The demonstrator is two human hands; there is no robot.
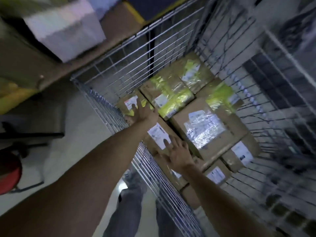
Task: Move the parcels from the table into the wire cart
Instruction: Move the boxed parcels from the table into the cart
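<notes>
Dim mesh of the wire cart (119, 65) pens seemingly stiff, slick-taped parcels (205, 127); left hand (143, 113) and right hand (179, 153) lie flat, fingers spread, gripping nothing; edges look the best hold.

Both bare arms stretch forward and down, nearly straight at the elbow. The left grip (144, 112) reaches farther, palm down, fingers straight and spread. The right grip (178, 152) sits nearer and to the right, palm down too, fingers splayed flat.
</notes>
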